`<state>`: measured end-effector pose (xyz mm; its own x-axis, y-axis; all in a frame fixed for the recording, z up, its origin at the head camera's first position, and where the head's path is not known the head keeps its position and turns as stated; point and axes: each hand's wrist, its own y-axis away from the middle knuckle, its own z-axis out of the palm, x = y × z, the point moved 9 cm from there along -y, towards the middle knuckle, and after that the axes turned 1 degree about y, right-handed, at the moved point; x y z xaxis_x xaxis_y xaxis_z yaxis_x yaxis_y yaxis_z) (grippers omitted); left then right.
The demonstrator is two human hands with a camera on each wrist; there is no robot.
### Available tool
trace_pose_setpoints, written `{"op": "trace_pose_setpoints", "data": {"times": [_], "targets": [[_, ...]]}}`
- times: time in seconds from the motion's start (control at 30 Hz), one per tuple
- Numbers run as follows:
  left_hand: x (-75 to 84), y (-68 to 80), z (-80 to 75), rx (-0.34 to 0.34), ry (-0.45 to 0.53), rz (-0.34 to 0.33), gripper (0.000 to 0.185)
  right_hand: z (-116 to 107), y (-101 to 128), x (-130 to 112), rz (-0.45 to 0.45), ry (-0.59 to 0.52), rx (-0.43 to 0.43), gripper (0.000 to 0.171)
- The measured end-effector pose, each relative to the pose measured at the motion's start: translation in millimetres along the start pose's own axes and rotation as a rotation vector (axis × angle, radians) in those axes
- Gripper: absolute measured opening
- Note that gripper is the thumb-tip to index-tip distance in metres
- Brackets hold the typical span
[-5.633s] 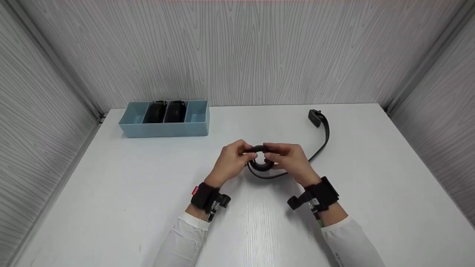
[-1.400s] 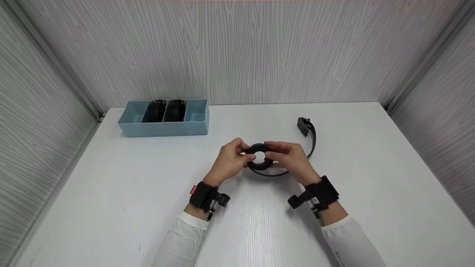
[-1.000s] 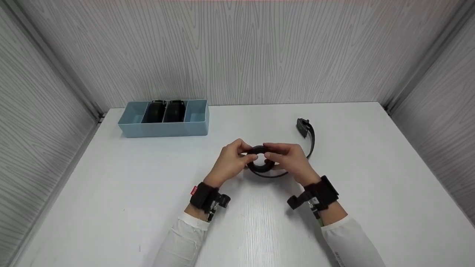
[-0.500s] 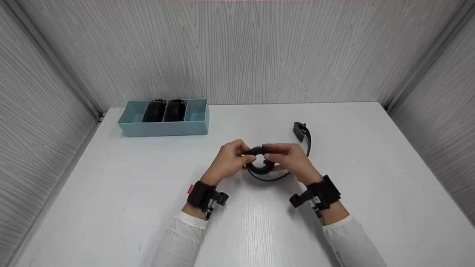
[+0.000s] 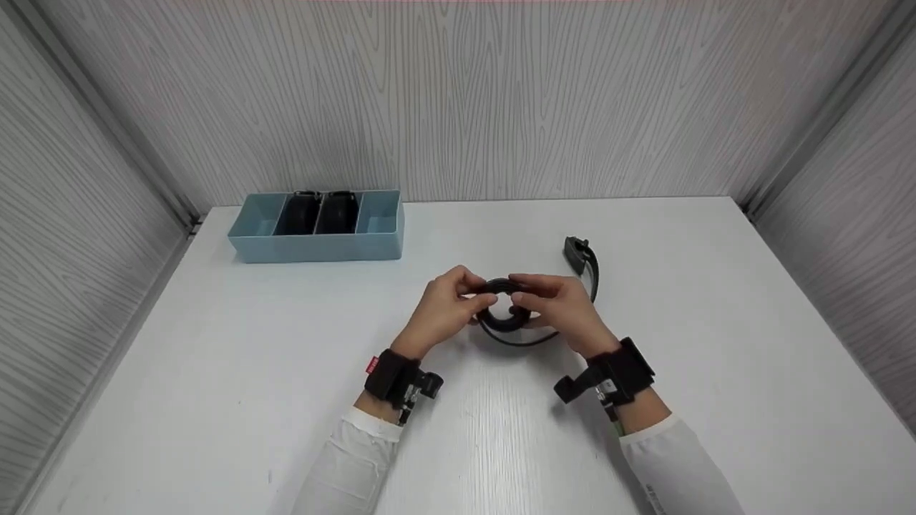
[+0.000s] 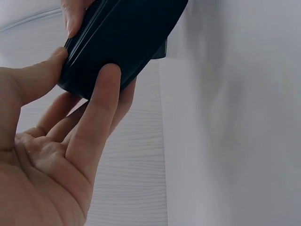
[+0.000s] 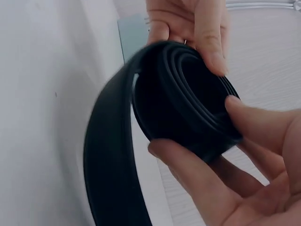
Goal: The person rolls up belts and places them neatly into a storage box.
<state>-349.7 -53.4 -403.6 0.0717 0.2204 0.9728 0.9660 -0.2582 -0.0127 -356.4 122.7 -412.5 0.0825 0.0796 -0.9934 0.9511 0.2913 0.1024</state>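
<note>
A black belt (image 5: 507,325) is wound into a coil between both hands, a little above the white table. My left hand (image 5: 445,311) pinches the coil's left side between thumb and fingers. On the opposite side my right hand (image 5: 565,311) grips it the same way. From the coil the loose part of the belt curves under the right hand and back across the table to the buckle (image 5: 575,254). Several layers of the rolled belt (image 7: 188,94) show in the right wrist view, with the tail hanging off to the left. The left wrist view shows the belt's broad outer face (image 6: 122,42).
At the back left stands a blue divided tray (image 5: 318,249). Its two middle compartments hold dark rolled items, a left one (image 5: 300,214) and a right one (image 5: 338,214). Grey wood-grain panels (image 5: 458,107) enclose the table (image 5: 215,372) at the back and sides.
The buckle end has slid across the table toward me and to the left, and the loose length has become shorter. Both hands stay at nearly the same spot, holding the coil.
</note>
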Motion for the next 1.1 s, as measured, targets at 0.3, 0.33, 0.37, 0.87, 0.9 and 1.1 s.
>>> {"op": "trace_pose_setpoints", "data": {"times": [0.3,0.33,0.37,0.87,0.9,1.1], "targets": [[0.2,-0.5,-2.0,0.014,0.028,-0.003,0.019,-3,0,2,0.004,-0.022,0.011,0.047],[0.5,-0.4,-2.3,0.005,0.016,0.0,0.018,-2,0,1,0.007,-0.005,-0.007,0.047],[0.8,0.0,-2.2,-0.008,0.001,0.002,0.017,-1,0,1,0.009,0.013,-0.027,0.047],[-1.1,0.2,0.8,0.003,-0.013,-0.008,0.027,0,1,0,0.016,0.014,-0.002,0.046],[-1.4,-0.1,1.0,0.01,-0.008,-0.008,0.028,-2,0,0,0.016,0.002,0.015,0.045],[0.6,-0.4,1.2,0.013,0.0,0.006,0.023,-5,0,1,0.023,-0.003,0.026,0.048]]}}
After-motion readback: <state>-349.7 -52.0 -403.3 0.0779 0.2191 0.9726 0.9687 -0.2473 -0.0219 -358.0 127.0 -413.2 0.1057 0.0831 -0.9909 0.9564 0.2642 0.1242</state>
